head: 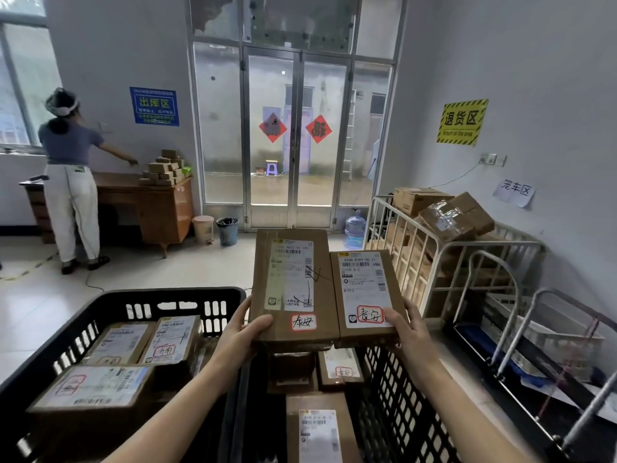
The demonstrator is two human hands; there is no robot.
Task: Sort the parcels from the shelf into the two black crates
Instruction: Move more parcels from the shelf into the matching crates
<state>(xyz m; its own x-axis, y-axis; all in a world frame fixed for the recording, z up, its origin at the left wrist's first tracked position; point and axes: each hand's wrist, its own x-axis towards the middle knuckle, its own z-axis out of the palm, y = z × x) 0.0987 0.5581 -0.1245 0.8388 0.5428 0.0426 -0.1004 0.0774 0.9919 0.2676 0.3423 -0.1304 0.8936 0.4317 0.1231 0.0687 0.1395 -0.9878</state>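
The blue sign [154, 106] reads 出库区, the yellow sign [462, 121] 退货区 and the paper sheet [514, 192] 笼车区. The left parcel [290, 289] and the right parcel [365, 295] each carry a 泰安 sticker. The right parcel's label also shows B393 and 9BN.

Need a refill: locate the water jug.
Head view, right of centre: the jug stands on the floor before the glass door, left of the cage cart.

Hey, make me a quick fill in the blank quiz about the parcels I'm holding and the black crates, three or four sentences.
1. The left hand and right hand together hold ___ parcels side by side.
2. The left hand grips the larger parcel; the smaller parcel is in the ___ hand.
3. The left crate shows ___ parcels lying inside.
4. Each held parcel's handwritten sticker has a ___ border.
Missing words: two; right; three; red.
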